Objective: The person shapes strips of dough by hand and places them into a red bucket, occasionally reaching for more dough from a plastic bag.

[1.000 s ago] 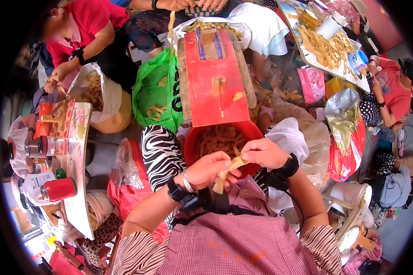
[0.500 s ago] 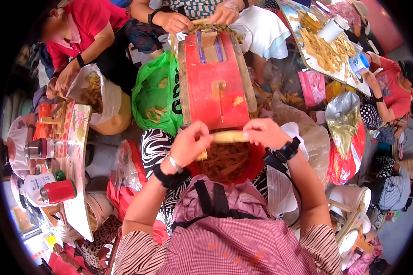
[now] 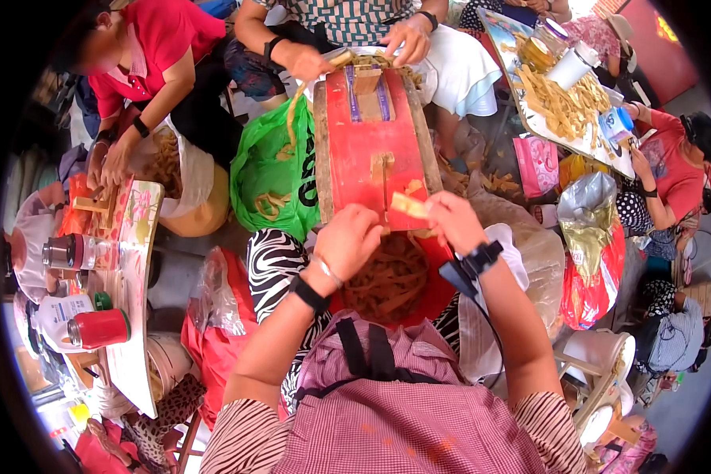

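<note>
My right hand (image 3: pixel 457 223) is closed, pinching a flat yellowish strip (image 3: pixel 408 206) that looks like a vegetable piece, above the near end of a red board (image 3: pixel 363 146). Just left of it my left hand (image 3: pixel 347 239) is closed, fingers curled near the board's edge; what is in them is hidden. A small wooden upright with a thin bar (image 3: pixel 381 170) stands on the board close to both hands. Directly below my hands, a red tub (image 3: pixel 438 272) holds many brownish strips (image 3: pixel 387 280).
A person across works a long strip (image 3: pixel 292 118) over the board's far end. A green bag (image 3: pixel 272 174) lies left of the board. Tables with bottles and jars (image 3: pixel 99 328) and with a heap of strips (image 3: pixel 561 103) stand left and right. A red-and-silver bag (image 3: pixel 592 237) sits at right.
My hands have come apart; the strip stretched between them is now in my right hand, raised and tilted over the board. My left hand has shifted slightly right. The person across has moved their strip.
</note>
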Demonstrator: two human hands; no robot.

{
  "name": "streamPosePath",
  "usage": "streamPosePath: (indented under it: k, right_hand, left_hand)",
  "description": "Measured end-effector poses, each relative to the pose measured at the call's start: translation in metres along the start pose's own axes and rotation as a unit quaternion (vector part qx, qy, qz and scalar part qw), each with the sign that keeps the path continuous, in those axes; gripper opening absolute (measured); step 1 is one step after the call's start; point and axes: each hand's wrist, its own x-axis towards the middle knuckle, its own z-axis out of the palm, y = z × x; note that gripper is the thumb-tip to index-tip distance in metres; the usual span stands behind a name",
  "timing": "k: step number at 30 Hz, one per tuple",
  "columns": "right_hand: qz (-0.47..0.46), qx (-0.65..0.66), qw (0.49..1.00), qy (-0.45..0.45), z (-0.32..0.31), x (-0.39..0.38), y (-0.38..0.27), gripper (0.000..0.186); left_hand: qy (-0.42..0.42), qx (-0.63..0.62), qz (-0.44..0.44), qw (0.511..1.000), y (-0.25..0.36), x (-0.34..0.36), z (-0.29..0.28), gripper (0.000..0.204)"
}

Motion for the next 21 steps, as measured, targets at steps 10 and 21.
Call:
streamPosePath:
  k: [10,21]
  right_hand:
    - [0.104,0.062,0.941,-0.317,-0.003,-0.074,0.004,0.019]
    - [-0.312,-0.198,0.919,-0.139,0.037,-0.086,0.013,0.024]
  left_hand:
    - [0.016,0.005,0.002,1.000,-0.001,-0.042,-0.011,0.011]
    - [-0.325,-0.494,-0.272,0.759,0.052,-0.060,-0.017,0.030]
